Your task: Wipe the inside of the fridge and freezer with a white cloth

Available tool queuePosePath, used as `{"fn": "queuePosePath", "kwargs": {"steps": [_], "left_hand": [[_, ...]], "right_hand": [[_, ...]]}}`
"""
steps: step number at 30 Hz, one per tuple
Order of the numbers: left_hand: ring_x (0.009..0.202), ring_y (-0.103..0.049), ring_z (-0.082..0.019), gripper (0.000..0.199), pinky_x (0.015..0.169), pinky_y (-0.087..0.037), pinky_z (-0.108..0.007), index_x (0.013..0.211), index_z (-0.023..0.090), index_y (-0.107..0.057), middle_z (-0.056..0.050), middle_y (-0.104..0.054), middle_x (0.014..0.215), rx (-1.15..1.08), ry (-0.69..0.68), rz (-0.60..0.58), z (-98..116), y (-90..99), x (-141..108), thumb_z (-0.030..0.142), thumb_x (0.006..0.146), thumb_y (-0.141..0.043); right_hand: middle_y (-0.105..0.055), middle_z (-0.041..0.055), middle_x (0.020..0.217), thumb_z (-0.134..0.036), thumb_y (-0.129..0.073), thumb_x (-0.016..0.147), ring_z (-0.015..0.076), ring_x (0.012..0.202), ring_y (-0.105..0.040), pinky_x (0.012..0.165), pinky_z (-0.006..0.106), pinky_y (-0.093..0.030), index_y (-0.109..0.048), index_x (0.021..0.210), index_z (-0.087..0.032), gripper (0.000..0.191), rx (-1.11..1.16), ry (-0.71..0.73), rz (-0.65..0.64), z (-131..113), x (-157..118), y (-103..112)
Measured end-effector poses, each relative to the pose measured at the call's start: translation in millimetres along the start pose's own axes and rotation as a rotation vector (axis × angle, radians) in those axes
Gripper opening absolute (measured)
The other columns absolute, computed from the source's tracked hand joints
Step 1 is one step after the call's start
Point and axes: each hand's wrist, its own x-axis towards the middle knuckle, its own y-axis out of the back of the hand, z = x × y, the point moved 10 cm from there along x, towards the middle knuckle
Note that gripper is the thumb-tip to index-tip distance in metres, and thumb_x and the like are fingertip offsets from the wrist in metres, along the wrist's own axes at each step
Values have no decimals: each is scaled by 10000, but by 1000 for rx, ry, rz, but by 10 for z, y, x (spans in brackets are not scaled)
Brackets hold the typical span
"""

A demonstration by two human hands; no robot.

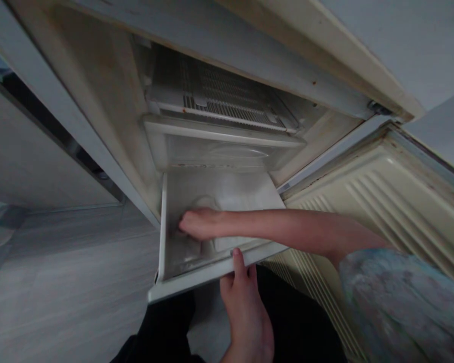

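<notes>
Ideally, the left hand (pixel 245 297), clamped on the near rim (pixel 191 283) of the freezer drawer (pixel 245 189), steadies it for the right hand (pixel 200 224), whose fingers curl inside, any hold unclear.

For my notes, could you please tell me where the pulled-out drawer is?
In the head view, the drawer is just below centre, left of the open door, with the left hand gripping its front and the right hand inside.

Grey floor (pixel 91 297), cream ribbed door (pixel 412 196)
</notes>
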Motion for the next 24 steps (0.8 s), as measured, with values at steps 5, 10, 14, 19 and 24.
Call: {"fn": "queuePosePath", "kwargs": {"steps": [5, 10, 14, 19, 24], "left_hand": [[1205, -691, -208, 225, 1195, -488, -452, 1189, 128, -685, -132, -714, 1302, 7, 44, 18, -44, 39, 42, 214, 981, -675], [1139, -709, -195, 151, 1199, -484, -471, 1100, 113, -688, -122, -732, 1220, 22, 62, 84, -75, 113, 38, 193, 972, -685], [1193, -695, -214, 165, 1205, -481, -473, 1131, 122, -695, -121, -733, 1255, 25, 56, 44, -58, 49, 24, 207, 996, -653], [1294, -647, -233, 268, 1221, -461, -486, 1273, 158, -665, -105, -684, 1387, -19, 18, 11, -20, 6, 1, 200, 1012, -622], [1301, -642, -241, 255, 1213, -473, -474, 1249, 159, -676, -108, -683, 1389, 6, 14, -41, 3, -53, -19, 227, 1005, -641]], "right_hand": [[-629, 141, 1449, -229, -513, 1062, 250, 1245, -637, 1011, 337, -515, -659, 1383, -184, 355, -64, -421, 426, 1165, 155, 743], [-692, 122, 1363, -210, -490, 1063, 215, 1181, -674, 928, 262, -511, -719, 1299, -157, 333, 120, -425, 340, 1477, 389, 560], [-745, 138, 1246, -177, -673, 958, 230, 1117, -691, 867, 253, -485, -780, 1182, -116, 256, 51, -122, 1, 848, 316, 26], [-789, 68, 1085, -190, -730, 937, 143, 939, -702, 793, 203, -482, -792, 1152, -139, 229, 232, 369, -368, -237, -267, -590], [-766, 145, 1129, -153, -688, 931, 233, 1016, -725, 834, 275, -528, -773, 1134, -117, 223, -113, -110, -58, 474, -328, -48]]}}
